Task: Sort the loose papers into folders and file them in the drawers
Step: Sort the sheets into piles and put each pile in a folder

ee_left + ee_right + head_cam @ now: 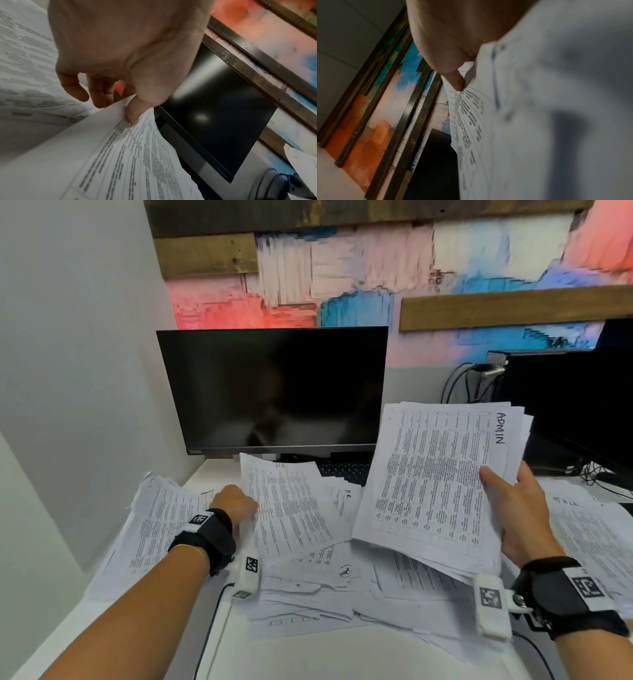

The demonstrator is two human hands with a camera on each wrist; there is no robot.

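Observation:
Printed white papers lie scattered over the white desk. My right hand holds up a stack of sheets marked "ADMIN" at its top corner, thumb on the front and fingers behind; the right wrist view shows the thumb pressing the stack. My left hand pinches the left edge of a single printed sheet and lifts it off the pile. In the left wrist view the thumb lies on that sheet, with the fingers curled behind it.
A dark monitor stands at the back of the desk with a keyboard partly under papers. A second black screen and cables are at the right. Another paper pile lies by the left wall, more sheets at far right.

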